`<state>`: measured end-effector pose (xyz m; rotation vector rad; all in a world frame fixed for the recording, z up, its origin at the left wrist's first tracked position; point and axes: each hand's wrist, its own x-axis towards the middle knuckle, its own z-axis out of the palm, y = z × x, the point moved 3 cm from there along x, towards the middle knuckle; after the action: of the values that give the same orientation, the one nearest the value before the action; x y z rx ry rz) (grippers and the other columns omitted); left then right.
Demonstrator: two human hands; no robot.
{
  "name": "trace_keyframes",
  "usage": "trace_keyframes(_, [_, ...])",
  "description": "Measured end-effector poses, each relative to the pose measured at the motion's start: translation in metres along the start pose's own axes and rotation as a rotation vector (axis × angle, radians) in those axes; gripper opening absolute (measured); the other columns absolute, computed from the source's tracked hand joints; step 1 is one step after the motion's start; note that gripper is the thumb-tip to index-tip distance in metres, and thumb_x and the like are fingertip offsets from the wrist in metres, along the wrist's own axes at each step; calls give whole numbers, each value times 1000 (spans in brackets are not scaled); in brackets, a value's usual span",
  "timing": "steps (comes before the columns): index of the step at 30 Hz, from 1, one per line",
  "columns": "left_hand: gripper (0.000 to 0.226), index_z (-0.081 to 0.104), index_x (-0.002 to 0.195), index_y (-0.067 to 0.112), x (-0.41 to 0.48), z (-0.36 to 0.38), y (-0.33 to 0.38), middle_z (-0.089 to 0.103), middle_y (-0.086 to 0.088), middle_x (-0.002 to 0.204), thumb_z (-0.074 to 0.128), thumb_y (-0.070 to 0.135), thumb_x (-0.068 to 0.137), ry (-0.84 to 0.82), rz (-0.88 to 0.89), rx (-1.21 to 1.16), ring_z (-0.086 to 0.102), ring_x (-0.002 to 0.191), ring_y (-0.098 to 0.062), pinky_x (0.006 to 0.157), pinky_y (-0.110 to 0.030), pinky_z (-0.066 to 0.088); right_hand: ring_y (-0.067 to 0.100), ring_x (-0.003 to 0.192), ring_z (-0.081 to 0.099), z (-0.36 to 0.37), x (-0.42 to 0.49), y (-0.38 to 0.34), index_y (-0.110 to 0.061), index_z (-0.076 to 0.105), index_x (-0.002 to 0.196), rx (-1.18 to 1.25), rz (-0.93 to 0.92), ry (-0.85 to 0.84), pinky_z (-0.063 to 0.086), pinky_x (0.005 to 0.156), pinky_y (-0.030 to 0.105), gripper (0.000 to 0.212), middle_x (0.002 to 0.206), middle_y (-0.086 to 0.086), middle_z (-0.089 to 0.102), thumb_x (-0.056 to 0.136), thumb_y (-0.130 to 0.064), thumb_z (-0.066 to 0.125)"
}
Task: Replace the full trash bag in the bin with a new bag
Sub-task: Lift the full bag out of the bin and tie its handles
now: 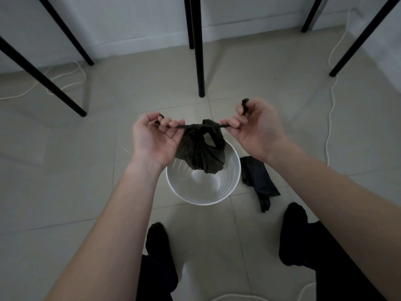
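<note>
**Pale tiled floor, dark bag hanging over a white bin**

The pale tiled floor [65, 192] is filling the lower view, and two feet [159, 237] in black socks are standing on it, well apart. Just ahead of them the round white bin [196, 202] is sitting upright, its ribbed inside showing bare. A second bag [258, 181], dark, flat and creased, is lying on the tiles just beside the bin's right side.

Above the bin's far half the trash bag [199, 151] is hanging, dark, crumpled and bunched into a small bundle, its lower end dangling over the bin's opening. Its top is being pulled out sideways into a thin taut strip between the hands. The left hand [152, 140] is gripping one end, its fingers [168, 123] curling closed round the strip. The right hand [258, 131] is pinching the other end, with a tuft of plastic poking up above the thumb.

Farther off, black table legs [198, 46] are standing on the floor, one directly behind the bag. A white cable [330, 118] is trailing across the tiles on the right, and a pale wall [141, 22] is closing off the back.
</note>
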<state>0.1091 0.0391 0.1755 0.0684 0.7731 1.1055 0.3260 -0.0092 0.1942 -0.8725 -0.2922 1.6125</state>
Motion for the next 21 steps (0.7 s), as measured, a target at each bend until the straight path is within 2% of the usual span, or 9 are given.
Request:
trace_keyframes(2, [26,41,70,16,0,1,0,29,1,65,46,13,95,10,11,33,33,54,-18,69,-31,51,19,55,31,0,2,-2,-10,47,67,-288,-87,-29,55,78,38,29,58,1,29,96,-10,43])
trace_keyframes(4, [28,38,69,17,0,2,2,24,3,65,44,13,96,27,41,87,23,55,-16,58,-28,38,17,53,29,2,3,-6,-12,43,63,-552,-193,-74,52,69,38,31,55,-3,35,93,-5,46])
trace_keyframes(7, [30,36,69,20,3,0,11,20,4,63,43,13,97,80,102,184,17,52,-16,50,-28,29,16,52,38,-1,5,-12,-8,44,61,-805,-264,-62,45,63,33,28,54,-4,41,89,-5,48])
trace_keyframes(9, [31,34,68,21,6,-4,20,19,5,60,43,13,97,135,167,271,15,50,-16,47,-28,26,19,56,43,-5,5,-17,0,45,63,-1025,-313,-28,43,62,31,25,55,6,45,86,-10,50])
trace_keyframes(12, [30,32,69,23,6,-12,39,20,7,56,45,12,93,251,358,523,15,49,-15,44,-27,22,17,57,43,-9,4,-24,3,49,66,-1276,-374,-15,36,59,32,26,63,27,47,81,-19,50])
trace_keyframes(15, [26,34,71,25,7,-18,55,29,9,57,50,16,89,290,530,907,23,49,-14,47,-26,27,13,55,39,-11,3,-25,-3,52,66,-1365,-379,-1,32,54,27,27,61,19,45,77,-27,50])
trace_keyframes(18, [28,41,75,26,8,-17,44,43,5,70,68,33,81,161,548,1347,38,60,-14,60,-32,36,9,54,38,-12,2,-15,-10,56,67,-1466,-350,-49,31,56,29,17,56,-4,43,78,-22,51])
trace_keyframes(21, [45,44,84,24,8,-18,20,52,7,75,81,46,68,-32,468,1612,43,61,-7,60,-24,41,9,60,44,-12,1,-6,-17,63,77,-1494,-327,-120,37,61,30,11,66,-9,52,79,-23,55])
